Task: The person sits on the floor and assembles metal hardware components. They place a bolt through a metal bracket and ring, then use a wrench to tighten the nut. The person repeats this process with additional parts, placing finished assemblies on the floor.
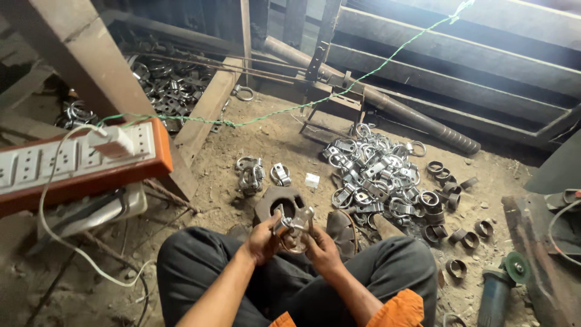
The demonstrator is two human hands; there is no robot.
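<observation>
between the knees, head view: a person is sitting on a dirt floor and holding a shiny metal clamp up over the lap, with both hands closed on it.
left hand: the left hand is gripping the clamp's left side, fingers curled tight around it and thumb lying on top.
right hand: the right hand is pinching the clamp's right edge — fingers narrow, wrapped on the metal, not spread.
clamp's place: it is hanging in the air between the two hands, just in front of a dark metal block that is sitting on the ground.
how it is likely handling: bent steel strap by the look, so i am judging it stiff, fairly heavy for its size, hard-edged and a little slick where polished — not fragile. the flat side straps are looking like the safest hold; the cut ends could be biting into skin.
pile: a heap of like clamps is lying ahead and to the right, with dark rings scattered just beside it.
nearer pieces: two finished clamps are standing apart from the heap, near a small white block.
power strip: a white socket strip on an orange board is sitting at the left, one plug in it.
grinder: an angle grinder is lying at the lower right, well apart from the hands.
</observation>
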